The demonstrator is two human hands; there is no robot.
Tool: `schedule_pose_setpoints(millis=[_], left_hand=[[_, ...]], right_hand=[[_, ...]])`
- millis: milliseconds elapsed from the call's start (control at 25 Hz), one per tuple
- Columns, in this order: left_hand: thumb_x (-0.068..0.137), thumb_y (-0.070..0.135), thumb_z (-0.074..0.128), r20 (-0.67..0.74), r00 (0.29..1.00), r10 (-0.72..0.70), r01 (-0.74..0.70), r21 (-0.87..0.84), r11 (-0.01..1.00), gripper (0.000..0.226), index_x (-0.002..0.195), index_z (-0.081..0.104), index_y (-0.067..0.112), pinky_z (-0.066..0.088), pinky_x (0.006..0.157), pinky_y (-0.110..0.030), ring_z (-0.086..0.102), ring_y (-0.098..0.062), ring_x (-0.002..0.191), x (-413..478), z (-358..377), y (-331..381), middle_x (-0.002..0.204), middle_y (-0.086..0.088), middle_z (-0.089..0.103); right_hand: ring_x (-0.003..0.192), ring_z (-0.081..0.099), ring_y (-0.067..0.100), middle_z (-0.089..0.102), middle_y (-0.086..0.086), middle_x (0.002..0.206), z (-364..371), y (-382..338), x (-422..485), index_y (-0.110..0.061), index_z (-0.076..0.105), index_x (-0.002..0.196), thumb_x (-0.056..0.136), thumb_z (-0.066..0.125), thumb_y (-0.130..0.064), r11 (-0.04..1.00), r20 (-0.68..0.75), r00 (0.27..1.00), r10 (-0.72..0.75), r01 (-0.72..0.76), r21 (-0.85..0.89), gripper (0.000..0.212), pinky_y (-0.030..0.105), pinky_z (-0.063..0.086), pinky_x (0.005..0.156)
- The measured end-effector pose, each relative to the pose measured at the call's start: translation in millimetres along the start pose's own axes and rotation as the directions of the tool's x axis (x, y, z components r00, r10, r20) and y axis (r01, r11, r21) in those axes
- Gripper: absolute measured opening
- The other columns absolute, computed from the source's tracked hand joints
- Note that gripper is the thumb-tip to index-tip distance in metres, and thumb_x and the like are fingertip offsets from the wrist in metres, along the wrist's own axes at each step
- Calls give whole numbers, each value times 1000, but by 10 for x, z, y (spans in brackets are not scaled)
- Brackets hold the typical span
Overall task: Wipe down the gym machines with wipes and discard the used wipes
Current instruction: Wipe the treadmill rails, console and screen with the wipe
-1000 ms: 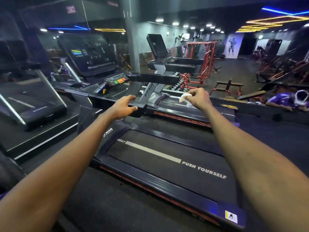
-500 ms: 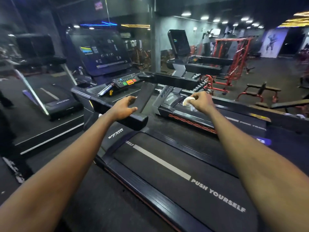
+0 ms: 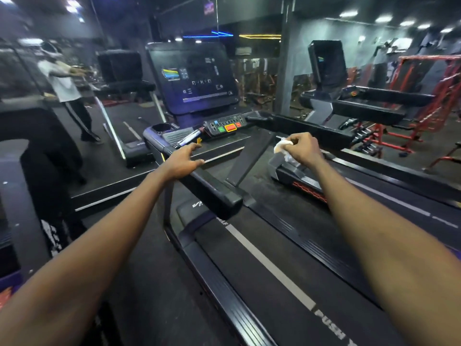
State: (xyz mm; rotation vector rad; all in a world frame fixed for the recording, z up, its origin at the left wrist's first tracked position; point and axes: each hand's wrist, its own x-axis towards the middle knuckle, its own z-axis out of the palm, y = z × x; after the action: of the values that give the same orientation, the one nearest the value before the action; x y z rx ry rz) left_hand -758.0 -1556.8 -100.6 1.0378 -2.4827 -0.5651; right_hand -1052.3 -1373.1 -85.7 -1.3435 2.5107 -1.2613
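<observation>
Dim gym: your right hand [image 3: 303, 148] pinches the wipe [image 3: 282, 147] just before the far handrail [image 3: 306, 129], which runs crosswise; left hand [image 3: 182, 161] rests loose-fingered on the near handrail [image 3: 214, 191]

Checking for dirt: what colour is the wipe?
White wipe, in the right hand; head view.

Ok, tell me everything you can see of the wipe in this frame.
The wipe is a small white sheet crumpled into a wad; it looks like thin, soft tissue or cloth. The right hand grips it with curled fingers, so part of it is hidden. One lump sticks out past the fingertips and a tail hangs below the palm. It is held up near the treadmill's right handrail; whether it touches the rail cannot be told.
</observation>
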Motion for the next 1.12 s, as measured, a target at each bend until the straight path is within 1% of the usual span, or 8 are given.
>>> schedule_pose_setpoints(millis=[160,320,440,600,720,800,920,1120], left_hand=[[91,24,68,-18,997,-70,70,-11,997,57,143,47,13,37,109,-33,52,-26,126,388,14,-108,139,-11,55],[91,24,68,-61,992,-107,106,-18,994,57,142,47,13,34,108,-29,51,-22,128,651,62,-114,140,-7,54],[92,21,67,-105,983,-148,147,-18,989,56,143,47,11,32,107,-24,50,-20,130,849,151,-168,142,-7,53],[92,20,66,-145,965,-220,225,12,974,54,142,47,11,34,101,-22,52,-24,125,1047,212,-197,140,-9,54],[91,20,67,-155,919,-363,367,-7,930,54,140,49,12,39,103,-29,55,-26,123,1163,301,-135,136,-12,56],[91,22,68,-151,873,-464,468,-10,884,55,141,49,10,40,105,-30,55,-27,124,1195,332,1,136,-13,56],[91,22,67,-158,799,-580,579,-61,813,55,141,48,10,37,103,-24,54,-23,125,1190,326,269,137,-10,56],[92,23,66,-129,698,-705,698,-100,709,57,142,45,5,37,107,-30,50,-28,130,1026,289,685,142,-17,51]], right_hand=[[75,69,21,71,1,65,188,-4,596,-25,76,75,73,68,-33,997,47,999,-19,15,82,12,32,57,68],[59,66,8,70,1,59,366,-9,1128,-27,77,75,75,66,-30,989,112,991,-76,60,137,12,18,52,56],[52,63,5,70,1,58,617,-13,1606,-23,78,80,78,64,-28,982,164,977,-133,108,153,15,21,54,58],[48,57,-6,70,3,63,901,-25,2169,-16,76,84,83,66,-24,969,207,951,-231,205,140,13,7,38,46],[65,62,10,70,12,71,1012,46,2589,-10,75,84,84,67,-23,946,265,911,-315,279,163,16,28,51,64],[72,61,22,69,21,77,988,97,2823,-2,72,83,85,67,-21,935,339,872,-354,325,140,20,37,48,67],[82,64,32,68,22,80,845,44,3099,-1,72,83,87,67,-20,923,438,815,-379,366,118,20,38,41,65],[59,55,12,64,7,67,680,-357,3174,-23,74,86,86,68,-21,904,576,698,-426,355,238,6,20,36,47]])
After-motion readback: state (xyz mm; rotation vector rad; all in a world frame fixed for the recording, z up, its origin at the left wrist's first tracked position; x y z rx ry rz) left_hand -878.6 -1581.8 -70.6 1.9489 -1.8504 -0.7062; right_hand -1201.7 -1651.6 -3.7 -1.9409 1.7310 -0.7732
